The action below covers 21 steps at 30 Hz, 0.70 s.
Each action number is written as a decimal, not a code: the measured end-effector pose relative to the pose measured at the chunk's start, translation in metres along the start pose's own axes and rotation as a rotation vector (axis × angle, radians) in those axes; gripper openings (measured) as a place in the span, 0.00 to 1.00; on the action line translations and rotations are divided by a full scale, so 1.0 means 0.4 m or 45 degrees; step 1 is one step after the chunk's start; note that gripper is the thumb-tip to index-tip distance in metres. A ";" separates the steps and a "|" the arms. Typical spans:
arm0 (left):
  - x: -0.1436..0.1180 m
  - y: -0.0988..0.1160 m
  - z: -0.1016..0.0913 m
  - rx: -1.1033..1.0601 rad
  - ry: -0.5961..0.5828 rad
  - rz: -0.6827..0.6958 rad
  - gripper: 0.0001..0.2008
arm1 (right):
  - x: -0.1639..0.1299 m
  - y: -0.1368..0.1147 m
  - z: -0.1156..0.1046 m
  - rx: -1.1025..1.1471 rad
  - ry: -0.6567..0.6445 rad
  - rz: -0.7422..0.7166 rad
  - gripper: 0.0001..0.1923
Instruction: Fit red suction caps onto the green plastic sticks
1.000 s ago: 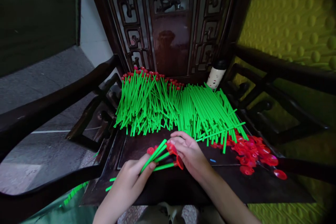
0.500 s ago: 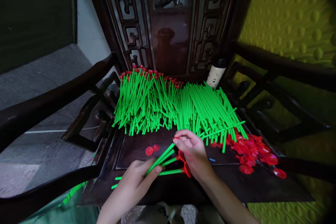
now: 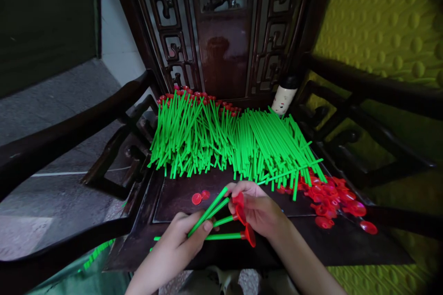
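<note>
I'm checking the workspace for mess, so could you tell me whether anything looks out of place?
Two red discs lie alone on the chair seat, apart from the red pile. A few green sticks lie off the seat's left edge, seemingly fallen.

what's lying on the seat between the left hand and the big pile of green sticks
In the head view, two loose red discs lie on the dark chair seat between the left hand and the green stick pile; the rest is bare wood.

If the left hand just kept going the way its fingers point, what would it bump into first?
Probably the right hand. The left hand holds green sticks whose tips already reach it, with red caps between them. Depth is hard to judge.
</note>
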<state>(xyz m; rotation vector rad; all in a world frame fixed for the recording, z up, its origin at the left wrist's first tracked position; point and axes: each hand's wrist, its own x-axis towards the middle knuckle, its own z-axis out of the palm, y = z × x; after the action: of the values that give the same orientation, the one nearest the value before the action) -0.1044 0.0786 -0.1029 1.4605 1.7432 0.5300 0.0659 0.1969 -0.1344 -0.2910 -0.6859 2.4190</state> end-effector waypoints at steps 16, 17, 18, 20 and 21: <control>0.006 0.004 0.017 -0.081 -0.032 0.026 0.20 | 0.005 0.022 0.000 0.120 -0.077 -0.068 0.09; 0.005 0.005 0.018 -0.084 -0.040 0.025 0.21 | 0.005 0.021 0.000 0.126 -0.098 -0.073 0.09; 0.004 0.006 0.019 -0.090 -0.046 0.020 0.21 | 0.004 0.020 0.001 0.127 -0.124 -0.077 0.08; 0.002 0.005 0.020 -0.120 -0.052 -0.004 0.21 | 0.003 0.017 0.004 0.118 -0.165 -0.091 0.08; 0.002 0.004 0.021 -0.143 -0.047 -0.026 0.22 | 0.003 0.016 0.006 0.107 -0.168 -0.104 0.09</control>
<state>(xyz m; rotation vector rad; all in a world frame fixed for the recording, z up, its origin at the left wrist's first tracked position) -0.0969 0.0784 -0.1069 1.3646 1.6702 0.5775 0.0611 0.1922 -0.1358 -0.0677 -0.6384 2.3970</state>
